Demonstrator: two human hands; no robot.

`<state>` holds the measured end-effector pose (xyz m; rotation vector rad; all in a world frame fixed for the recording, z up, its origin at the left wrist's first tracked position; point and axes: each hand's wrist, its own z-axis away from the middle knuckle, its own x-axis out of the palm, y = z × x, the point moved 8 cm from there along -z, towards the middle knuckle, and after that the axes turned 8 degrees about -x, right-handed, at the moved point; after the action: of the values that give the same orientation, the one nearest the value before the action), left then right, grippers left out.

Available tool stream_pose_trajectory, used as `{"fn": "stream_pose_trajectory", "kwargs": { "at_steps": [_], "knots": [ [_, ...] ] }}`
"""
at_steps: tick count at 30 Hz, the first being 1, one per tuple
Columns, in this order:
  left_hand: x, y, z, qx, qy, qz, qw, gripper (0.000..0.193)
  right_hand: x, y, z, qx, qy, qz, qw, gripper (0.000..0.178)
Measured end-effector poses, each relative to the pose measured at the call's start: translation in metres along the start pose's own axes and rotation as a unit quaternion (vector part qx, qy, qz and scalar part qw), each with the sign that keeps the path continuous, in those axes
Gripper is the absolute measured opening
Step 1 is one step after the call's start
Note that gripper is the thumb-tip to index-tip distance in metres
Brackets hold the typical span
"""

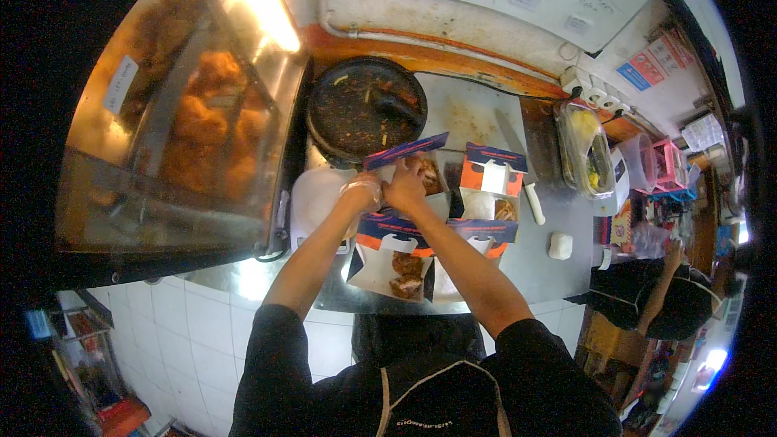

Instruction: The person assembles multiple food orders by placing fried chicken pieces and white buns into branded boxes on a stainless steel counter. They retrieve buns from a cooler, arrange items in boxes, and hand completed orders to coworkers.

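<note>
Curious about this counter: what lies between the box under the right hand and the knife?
In the head view, another open orange-and-blue box stands between the box under the right hand and the knife.

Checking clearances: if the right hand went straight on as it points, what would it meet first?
Probably the raised blue carton lid, just beyond the right hand; depth is unclear.

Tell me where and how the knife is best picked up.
Likely with a grip on its white handle, from above and the near side: it lies with the handle end nearer and the blade pointing away, and a food box crowds the blade from the left.
</note>
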<state>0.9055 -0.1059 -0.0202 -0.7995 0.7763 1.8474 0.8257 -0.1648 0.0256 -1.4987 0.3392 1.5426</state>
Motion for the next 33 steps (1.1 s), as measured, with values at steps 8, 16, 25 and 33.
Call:
{"fn": "stream_pose_trajectory", "kwargs": {
  "at_steps": [8,16,25,33],
  "knots": [
    [0.014,0.006,-0.004,0.062,0.035,-0.088,0.994,0.023,0.014,-0.007,-0.011,-0.068,-0.055,0.171,0.981,0.047],
    [0.033,-0.028,-0.022,-0.028,0.049,0.129,0.990,0.037,-0.050,-0.033,0.022,-0.155,-0.031,0.102,0.982,0.035],
    [-0.101,-0.009,0.149,0.011,0.157,0.579,0.800,0.030,-0.202,0.295,0.268,0.136,0.476,-0.063,0.867,0.040],
    [0.035,-0.005,0.255,-0.206,0.369,0.394,0.816,0.035,-0.116,0.508,0.220,0.211,0.234,0.069,0.946,0.091]
  ]
}}
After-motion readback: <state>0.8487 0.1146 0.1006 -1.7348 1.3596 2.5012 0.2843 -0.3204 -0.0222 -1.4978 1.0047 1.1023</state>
